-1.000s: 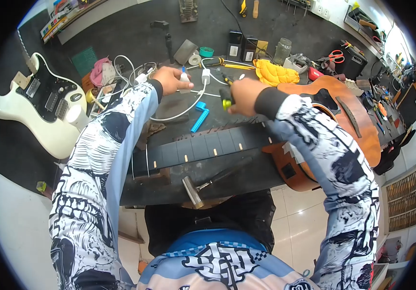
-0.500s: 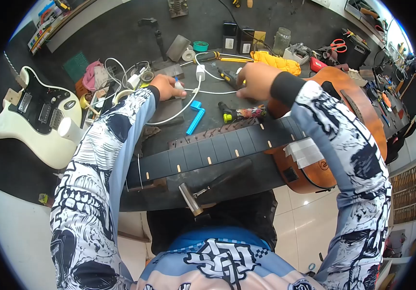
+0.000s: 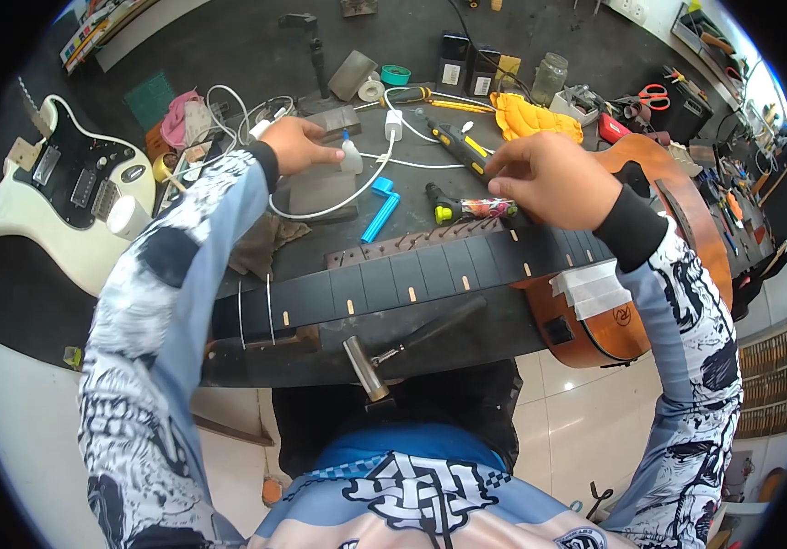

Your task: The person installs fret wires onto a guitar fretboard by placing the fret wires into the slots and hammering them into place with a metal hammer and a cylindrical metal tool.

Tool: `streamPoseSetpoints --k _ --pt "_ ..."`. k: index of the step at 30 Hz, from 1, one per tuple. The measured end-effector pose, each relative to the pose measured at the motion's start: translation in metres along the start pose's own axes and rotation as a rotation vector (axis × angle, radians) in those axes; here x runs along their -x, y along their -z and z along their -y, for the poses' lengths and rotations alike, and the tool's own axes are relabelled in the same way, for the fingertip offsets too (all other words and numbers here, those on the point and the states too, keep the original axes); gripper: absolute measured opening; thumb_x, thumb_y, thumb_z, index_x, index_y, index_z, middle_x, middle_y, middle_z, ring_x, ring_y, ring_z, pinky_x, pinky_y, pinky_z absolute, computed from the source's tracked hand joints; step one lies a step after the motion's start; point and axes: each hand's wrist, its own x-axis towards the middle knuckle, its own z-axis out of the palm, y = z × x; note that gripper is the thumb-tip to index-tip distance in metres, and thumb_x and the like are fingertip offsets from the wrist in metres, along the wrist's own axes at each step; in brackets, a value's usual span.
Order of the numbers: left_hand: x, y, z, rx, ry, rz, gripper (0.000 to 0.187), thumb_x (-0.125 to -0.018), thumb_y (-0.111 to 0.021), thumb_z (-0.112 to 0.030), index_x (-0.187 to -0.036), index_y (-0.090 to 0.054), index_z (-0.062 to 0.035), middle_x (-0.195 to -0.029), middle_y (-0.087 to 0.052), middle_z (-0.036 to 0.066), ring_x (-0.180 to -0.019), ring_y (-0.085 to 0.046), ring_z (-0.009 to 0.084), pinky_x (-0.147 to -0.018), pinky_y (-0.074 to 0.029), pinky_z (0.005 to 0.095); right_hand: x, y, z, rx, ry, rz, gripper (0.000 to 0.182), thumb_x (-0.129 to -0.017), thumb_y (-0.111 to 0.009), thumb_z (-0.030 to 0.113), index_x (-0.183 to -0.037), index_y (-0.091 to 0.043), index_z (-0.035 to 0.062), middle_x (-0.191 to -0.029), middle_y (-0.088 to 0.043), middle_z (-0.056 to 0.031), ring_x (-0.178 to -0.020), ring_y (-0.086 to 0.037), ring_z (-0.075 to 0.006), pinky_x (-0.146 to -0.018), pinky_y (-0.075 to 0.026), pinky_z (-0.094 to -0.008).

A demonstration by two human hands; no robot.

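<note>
My left hand [image 3: 300,146] is over the bench, its fingers partly curled and one fingertip beside a small translucent bottle [image 3: 351,157] with a blue tip. The bottle stands upright. My right hand [image 3: 558,181] hovers with thumb and fingers apart, near the lower end of a black and yellow pen-shaped tool [image 3: 460,148]. Below that tool lie a multicoloured object with a lime-green part [image 3: 466,210] and a blue crank-shaped tool [image 3: 380,210]. Across the front runs a dark fretboard [image 3: 384,286] with pale inlays.
A white electric guitar body [image 3: 41,206] lies left, an orange-brown acoustic body [image 3: 626,339] right. A hammer [image 3: 363,366] is at the front edge. White cables [image 3: 334,209], a yellow cloth [image 3: 540,119], a glass jar [image 3: 551,78] and red scissors [image 3: 654,96] lie farther back.
My left hand has drawn back left from the bottle. My right hand has moved right and toward me, uncovering more of the black and yellow tool. The view has shifted slightly.
</note>
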Motion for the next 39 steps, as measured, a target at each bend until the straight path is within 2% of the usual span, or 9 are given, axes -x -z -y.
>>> streamPoseSetpoints --k 6,8,10,15,19,21,25,29,39 --pt "0.158 0.063 -0.074 0.042 -0.210 -0.094 0.046 -0.091 -0.078 -0.024 -0.127 -0.068 0.0043 -0.112 -0.073 0.011 -0.095 -0.067 0.0120 -0.080 -0.054 0.0263 -0.023 -0.027 0.029 -0.039 0.185 0.107 0.025 -0.087 -0.074 0.017 -0.106 -0.077 0.0015 -0.092 -0.076 -0.0162 -0.084 -0.074 -0.0292 -0.079 -0.058 -0.0362" --pt "0.218 0.073 -0.092 0.067 -0.114 -0.098 0.041 -0.090 -0.076 -0.020 -0.123 -0.069 0.0035 -0.109 -0.074 0.011 -0.097 -0.068 0.0143 -0.083 -0.053 0.0293 -0.030 -0.029 0.038 -0.036 0.251 0.114 0.024 -0.088 -0.074 0.017 -0.107 -0.077 0.0018 -0.092 -0.076 -0.0160 -0.083 -0.074 -0.0290 -0.078 -0.058 -0.0365" --pt "0.264 0.066 -0.076 -0.104 -0.284 -0.284 0.041 -0.082 -0.081 -0.016 -0.120 -0.072 -0.0014 -0.102 -0.073 0.013 -0.097 -0.069 0.0220 -0.084 -0.054 0.0345 -0.034 -0.033 0.049 -0.117 0.209 0.199 0.024 -0.088 -0.075 0.013 -0.108 -0.075 -0.0002 -0.094 -0.077 -0.0165 -0.086 -0.075 -0.0296 -0.081 -0.057 -0.0355" --pt "0.340 0.009 -0.031 -0.245 -0.250 -0.655 0.047 -0.079 -0.083 -0.012 -0.124 -0.069 -0.0030 -0.119 -0.069 0.016 -0.112 -0.065 0.0347 -0.097 -0.051 0.0414 -0.041 -0.047 0.058 -0.038 0.240 0.223 0.020 -0.088 -0.074 0.012 -0.106 -0.076 0.0019 -0.095 -0.076 -0.0165 -0.088 -0.073 -0.0318 -0.082 -0.056 -0.0382" --pt "0.382 -0.081 0.009 -0.487 -0.182 -0.890 0.040 -0.097 -0.068 -0.022 -0.133 -0.062 -0.0062 -0.131 -0.058 0.017 -0.128 -0.051 0.0397 -0.108 -0.041 0.0512 -0.049 -0.055 0.053 -0.049 0.356 0.224 0.016 -0.087 -0.074 0.010 -0.101 -0.076 0.0018 -0.096 -0.074 -0.0167 -0.087 -0.070 -0.0338 -0.080 -0.055 -0.0407" --pt "0.384 -0.125 0.029 -0.549 -0.158 -0.971 0.036 -0.098 -0.065 -0.032 -0.129 -0.059 -0.0148 -0.127 -0.052 0.011 -0.124 -0.043 0.0347 -0.104 -0.037 0.0524 -0.054 -0.056 0.052 -0.043 0.390 0.228 0.016 -0.087 -0.074 0.009 -0.101 -0.076 0.0017 -0.095 -0.074 -0.0165 -0.087 -0.070 -0.0337 -0.080 -0.055 -0.0407" --pt "0.360 -0.153 0.056 -0.442 -0.286 -1.023 0.028 -0.098 -0.059 -0.024 -0.124 -0.051 -0.0146 -0.117 -0.046 0.013 -0.109 -0.047 0.0314 -0.099 -0.039 0.0478 -0.064 -0.058 0.055 -0.076 0.418 0.275 0.017 -0.085 -0.073 0.010 -0.099 -0.076 0.0005 -0.092 -0.073 -0.0185 -0.088 -0.070 -0.0367 -0.081 -0.056 -0.0430" --pt "0.330 -0.162 0.075 -0.504 -0.428 -1.128 0.026 -0.091 -0.066 -0.025 -0.110 -0.050 -0.0185 -0.100 -0.057 0.006 -0.066 -0.058 0.0228 -0.062 -0.043 0.0384 -0.074 -0.072 0.059 -0.148 0.445 0.338 0.017 -0.085 -0.073 0.009 -0.099 -0.075 -0.0008 -0.093 -0.073 -0.0192 -0.089 -0.070 -0.0373 -0.081 -0.056 -0.0435" --pt "0.328 -0.163 0.075 -0.393 -0.381 -1.053 0.024 -0.090 -0.069 -0.022 -0.106 -0.053 -0.0161 -0.099 -0.063 0.005 -0.073 -0.065 0.0229 -0.065 -0.045 0.0375 -0.099 -0.099 0.055 -0.199 0.504 0.562 0.021 -0.084 -0.071 0.002 -0.105 -0.075 0.0022 -0.098 -0.074 -0.0169 -0.094 -0.071 -0.0370 -0.083 -0.056 -0.0433"
